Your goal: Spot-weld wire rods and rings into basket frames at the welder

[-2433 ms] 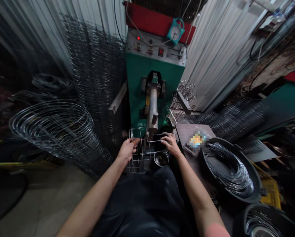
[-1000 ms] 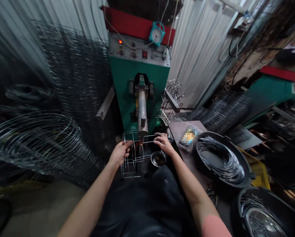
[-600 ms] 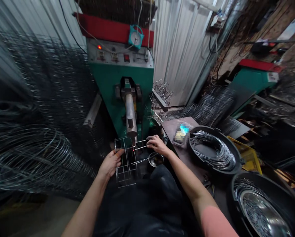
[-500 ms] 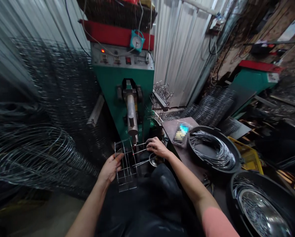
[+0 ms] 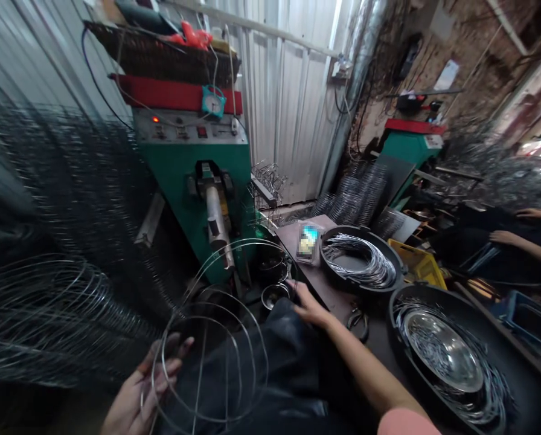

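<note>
A round wire frame (image 5: 239, 362) of several thin metal rings and cross wires lies over my lap at the lower middle. Its left side is in my left hand (image 5: 155, 374), fingers curled around the wire. Toward the right, my right hand (image 5: 307, 302) has its fingers at the far end of a large ring; its fingertips are partly blurred. Just beyond the rings stands the green machine (image 5: 171, 181) with a metal electrode arm (image 5: 215, 220) pointing down toward them. Small metal bowls (image 5: 274, 296) sit beside my right hand.
Stacked wire rings (image 5: 62, 296) fill the left side. On the right, a bench (image 5: 327, 290) bears a black tray of wire rings (image 5: 400, 275), pliers (image 5: 357, 323) and another tray with a steel bowl (image 5: 472, 368). Another person's hands (image 5: 508, 237) show at far right.
The wire frame has turned from edge-on to showing its round rings. My left hand has moved down and left, my right hand slightly down and right. The view has swung right.
</note>
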{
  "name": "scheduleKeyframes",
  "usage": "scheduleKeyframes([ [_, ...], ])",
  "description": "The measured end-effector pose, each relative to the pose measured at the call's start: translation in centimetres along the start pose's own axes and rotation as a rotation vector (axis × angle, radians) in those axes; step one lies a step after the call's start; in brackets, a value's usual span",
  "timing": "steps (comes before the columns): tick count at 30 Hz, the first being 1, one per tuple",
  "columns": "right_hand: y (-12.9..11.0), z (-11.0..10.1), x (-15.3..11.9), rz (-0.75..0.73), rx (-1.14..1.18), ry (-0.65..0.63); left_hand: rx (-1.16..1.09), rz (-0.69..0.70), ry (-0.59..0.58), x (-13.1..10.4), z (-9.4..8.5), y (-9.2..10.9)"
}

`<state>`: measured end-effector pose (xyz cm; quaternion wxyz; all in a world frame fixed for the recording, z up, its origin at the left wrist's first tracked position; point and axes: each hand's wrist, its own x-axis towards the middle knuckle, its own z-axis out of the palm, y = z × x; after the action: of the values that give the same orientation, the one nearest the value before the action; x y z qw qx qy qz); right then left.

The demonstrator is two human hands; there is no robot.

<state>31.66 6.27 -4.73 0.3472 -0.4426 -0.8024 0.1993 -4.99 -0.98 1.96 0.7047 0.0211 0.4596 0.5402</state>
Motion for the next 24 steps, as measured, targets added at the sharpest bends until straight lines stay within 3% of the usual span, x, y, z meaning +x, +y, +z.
scheduleKeyframes([
  [3, -1.2, 2.4, -3.2, -0.068, -0.062, -0.157, -0.106, -0.243, -0.006, -0.4, 0.9, -2.7],
  [6, -2.1, 3.6, -5.1, -0.128, -0.072, -0.253, -0.151, -0.378, -0.017, -0.1, 1.2, -4.8],
  [12, -0.9, 4.0, -7.6, -0.06, -0.007, -0.388, -0.183, -0.452, -0.012, 1.2, -0.5, -6.1],
  [15, -0.7, 4.3, -8.0, -0.05, 0.051, -0.385, -0.161, -0.476, -0.01, 1.6, -1.0, -6.1],
  [19, -1.3, 4.7, -8.2, -0.047, 0.251, -0.258, -0.072, -0.425, -0.086, 2.4, -0.4, -5.6],
  [24, -2.6, 4.8, -7.7, -0.054, 0.23, -0.096, -0.037, -0.101, -0.149, 3.5, 1.3, -4.7],
])
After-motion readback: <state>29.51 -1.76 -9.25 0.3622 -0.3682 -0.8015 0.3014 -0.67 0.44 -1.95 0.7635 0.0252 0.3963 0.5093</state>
